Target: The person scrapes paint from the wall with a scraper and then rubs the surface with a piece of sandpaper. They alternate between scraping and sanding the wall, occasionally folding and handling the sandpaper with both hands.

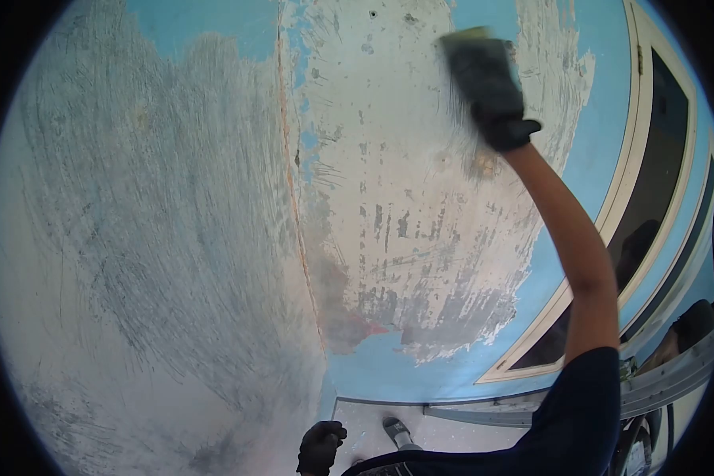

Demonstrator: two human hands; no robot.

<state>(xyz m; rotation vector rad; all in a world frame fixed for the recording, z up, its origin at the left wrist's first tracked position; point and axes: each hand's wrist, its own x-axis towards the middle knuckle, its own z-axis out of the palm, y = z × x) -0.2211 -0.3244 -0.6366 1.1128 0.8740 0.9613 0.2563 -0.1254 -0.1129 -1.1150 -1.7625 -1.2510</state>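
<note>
At upper right, the gloved right hand (490, 91) clasps a blurred pad (466, 34) flat against the scraped wall (174, 198), so its whole face bears. Bottom centre, the left hand (320, 447) hangs curled, apparently empty.

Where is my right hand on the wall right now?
In the head view, upper right: the gloved right hand is on the scraped pale patch, left of the cream frame.

Rough, matt wall (214, 198), patchy blue paint over pale chalky plaster, dark cloth gloves (490, 91), dull metal rail (666, 385)
</note>
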